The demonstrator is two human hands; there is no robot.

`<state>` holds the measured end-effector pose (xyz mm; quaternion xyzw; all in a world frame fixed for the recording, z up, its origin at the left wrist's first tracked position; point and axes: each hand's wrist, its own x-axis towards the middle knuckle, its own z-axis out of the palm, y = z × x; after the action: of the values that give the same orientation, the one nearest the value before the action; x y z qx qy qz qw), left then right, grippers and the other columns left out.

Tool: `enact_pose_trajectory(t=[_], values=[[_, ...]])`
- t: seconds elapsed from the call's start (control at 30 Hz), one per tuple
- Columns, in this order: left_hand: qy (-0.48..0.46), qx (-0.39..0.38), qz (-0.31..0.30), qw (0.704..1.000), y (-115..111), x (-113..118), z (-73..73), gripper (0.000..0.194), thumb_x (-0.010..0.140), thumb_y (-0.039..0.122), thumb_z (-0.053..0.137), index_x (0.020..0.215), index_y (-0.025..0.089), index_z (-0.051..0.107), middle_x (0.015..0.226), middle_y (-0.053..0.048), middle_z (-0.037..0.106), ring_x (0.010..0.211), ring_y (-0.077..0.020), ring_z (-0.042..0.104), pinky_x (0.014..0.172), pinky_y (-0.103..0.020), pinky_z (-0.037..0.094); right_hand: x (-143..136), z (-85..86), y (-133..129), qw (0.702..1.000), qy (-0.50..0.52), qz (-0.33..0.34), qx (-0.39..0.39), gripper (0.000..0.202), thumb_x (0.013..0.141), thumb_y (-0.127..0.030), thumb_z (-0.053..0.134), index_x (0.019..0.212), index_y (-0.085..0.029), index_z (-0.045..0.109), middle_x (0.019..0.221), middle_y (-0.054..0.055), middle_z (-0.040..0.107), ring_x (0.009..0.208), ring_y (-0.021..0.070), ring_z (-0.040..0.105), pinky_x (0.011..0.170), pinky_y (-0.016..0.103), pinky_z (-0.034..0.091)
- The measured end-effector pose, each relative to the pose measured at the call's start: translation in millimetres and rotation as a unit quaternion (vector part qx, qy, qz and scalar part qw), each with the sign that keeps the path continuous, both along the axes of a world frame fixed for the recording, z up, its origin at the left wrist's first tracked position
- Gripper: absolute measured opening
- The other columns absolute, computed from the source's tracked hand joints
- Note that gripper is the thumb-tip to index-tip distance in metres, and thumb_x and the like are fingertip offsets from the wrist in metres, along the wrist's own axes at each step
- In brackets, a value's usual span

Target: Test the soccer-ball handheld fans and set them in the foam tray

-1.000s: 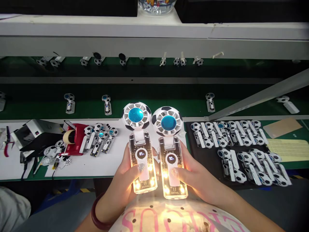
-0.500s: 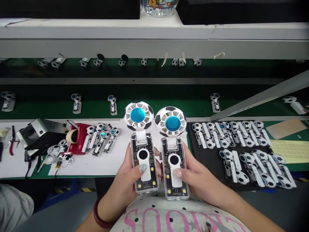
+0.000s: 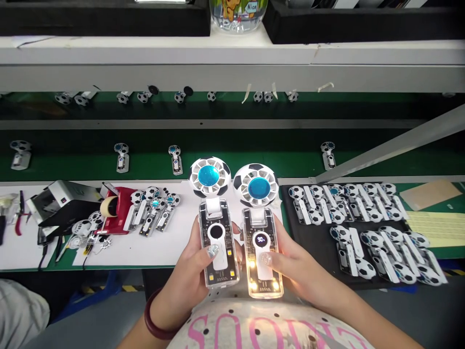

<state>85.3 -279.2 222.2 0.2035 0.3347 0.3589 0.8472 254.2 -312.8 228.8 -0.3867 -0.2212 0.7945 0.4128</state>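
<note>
My left hand [image 3: 189,276] grips a handheld fan [image 3: 215,228] with a clear body and a football-patterned head with a blue centre; my thumb rests on its white button and its lamps are dark. My right hand [image 3: 296,269] grips a matching fan [image 3: 259,232] beside it; this one glows warm yellow at the bottom and its round display reads 90. Both fans stand upright, side by side, just in front of my chest.
A black tray [image 3: 290,228] at right holds several football fans. More fans [image 3: 154,213] lie left of centre by a red tape dispenser [image 3: 116,208] and a grey box [image 3: 61,198]. Single fans ride the green conveyor belt [image 3: 232,162] behind. A shelf [image 3: 232,53] runs overhead.
One second ago both fans were lit; half a second ago both were dark. Now only the right fan glows again and shows 90. The belt's fans have drifted right.
</note>
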Motion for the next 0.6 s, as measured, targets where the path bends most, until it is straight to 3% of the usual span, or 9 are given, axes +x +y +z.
enact_pose_trajectory(t=[0.13, 0.3, 0.6], values=[[-0.013, -0.011, -0.003, 1.0, 3, 4, -9.3, 0.022, 0.079, 0.022, 0.049, 0.1, 0.024, 0.046, 0.085, -0.002, 0.056, 0.065, -0.0163, 0.056, 0.057, -0.028, 0.047, -3, -13.4, 0, 0.999, 0.002, -0.032, 0.006, 0.063, 0.078, -0.028, 0.057, 0.13, -0.032, 0.021, 0.12, 0.005, 0.05, 0.103, 0.0216, 0.053, 0.087, 0.041, 0.043], [-0.01, -0.02, 0.004, 1.0, 2, 6, -17.9, 0.021, 0.077, 0.024, 0.05, 0.098, 0.025, 0.046, 0.088, -0.003, 0.056, 0.065, -0.0159, 0.056, 0.054, -0.027, 0.046, -5, -18.9, 0, 0.999, -0.014, -0.032, 0.003, 0.063, 0.076, -0.022, 0.056, 0.129, -0.031, 0.022, 0.124, 0.004, 0.047, 0.108, 0.0222, 0.049, 0.09, 0.042, 0.041], [-0.03, -0.018, 0.008, 0.999, 3, 6, -10.5, 0.021, 0.078, 0.02, 0.048, 0.099, 0.024, 0.046, 0.094, -0.003, 0.056, 0.068, -0.0162, 0.057, 0.056, -0.028, 0.047, 0, -17.9, -2, 0.999, 0.022, -0.026, 0.001, 0.061, 0.079, -0.013, 0.051, 0.129, -0.033, 0.023, 0.121, 0.002, 0.05, 0.106, 0.02, 0.051, 0.09, 0.041, 0.041]])
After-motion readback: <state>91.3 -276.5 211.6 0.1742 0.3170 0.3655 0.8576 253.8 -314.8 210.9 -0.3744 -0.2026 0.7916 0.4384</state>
